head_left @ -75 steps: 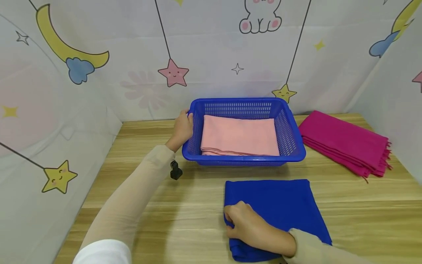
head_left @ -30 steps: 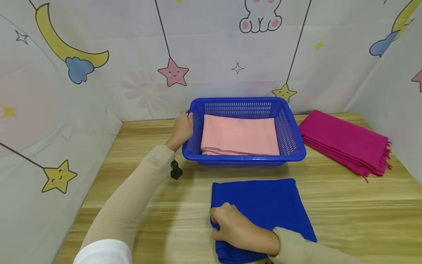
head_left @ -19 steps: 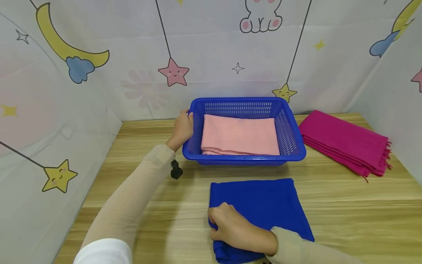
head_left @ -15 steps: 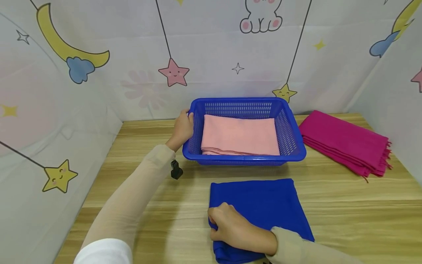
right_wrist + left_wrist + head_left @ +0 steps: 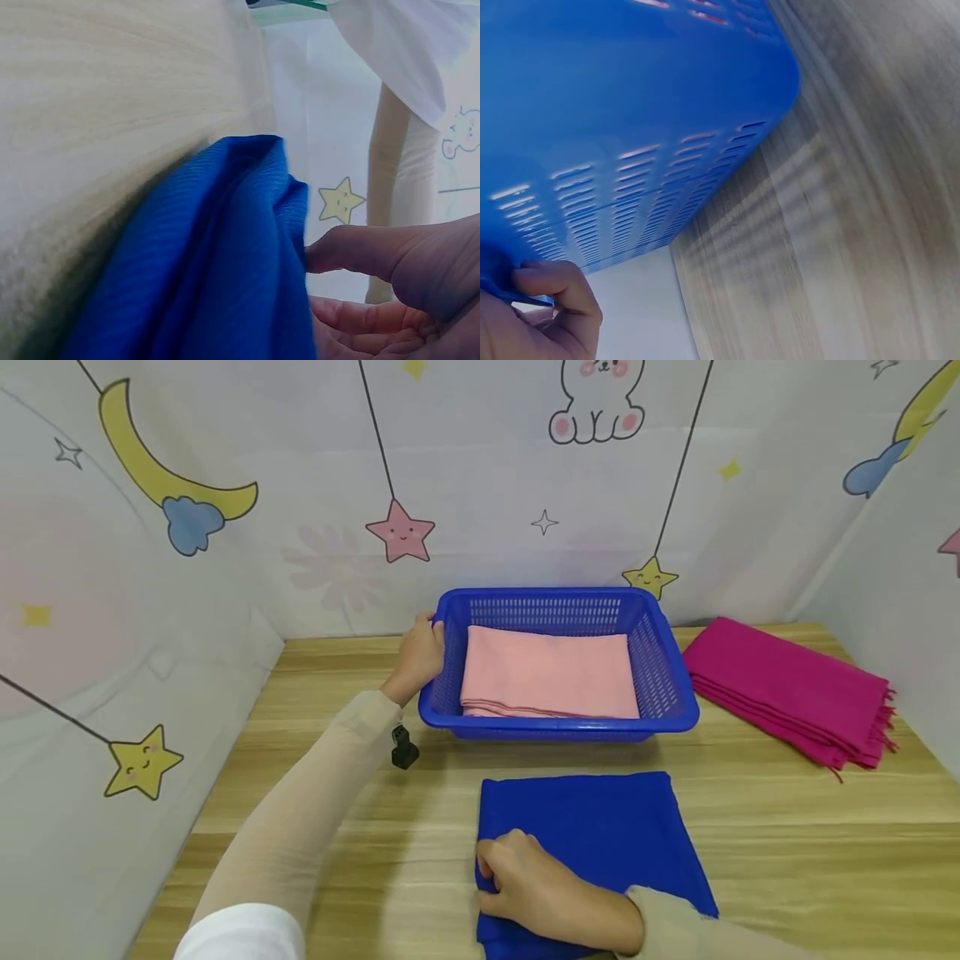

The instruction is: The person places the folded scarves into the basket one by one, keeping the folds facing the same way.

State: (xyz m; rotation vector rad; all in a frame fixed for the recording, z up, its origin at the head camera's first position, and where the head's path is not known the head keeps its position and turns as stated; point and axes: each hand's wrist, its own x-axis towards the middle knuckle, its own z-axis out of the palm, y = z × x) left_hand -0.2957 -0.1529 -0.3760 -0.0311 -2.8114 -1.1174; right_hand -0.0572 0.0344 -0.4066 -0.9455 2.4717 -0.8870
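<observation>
My left hand (image 5: 420, 656) grips the left end of a blue plastic basket (image 5: 558, 725), its thumb curled over the rim in the left wrist view. Inside the basket lies a folded pink cloth (image 5: 551, 672). A folded blue cloth (image 5: 600, 827) lies flat on the table in front of the basket. Over its near left part is my right hand (image 5: 543, 889), fingers loosely bent and thumb apart from them. In the right wrist view, the thumb tip meets the side of the layered blue cloth (image 5: 240, 247), with no cloth between thumb and fingers.
A folded magenta scarf (image 5: 795, 689) with fringe lies right of the basket on the wooden table (image 5: 810, 843). A small black device (image 5: 403, 749) shows below the left wrist. White printed curtains (image 5: 480, 468) stand behind and along both sides.
The right hand slid the blue cloth left along the table, then its fingers loosened from the edge. The left hand has stayed on the basket. The head view has shifted slightly.
</observation>
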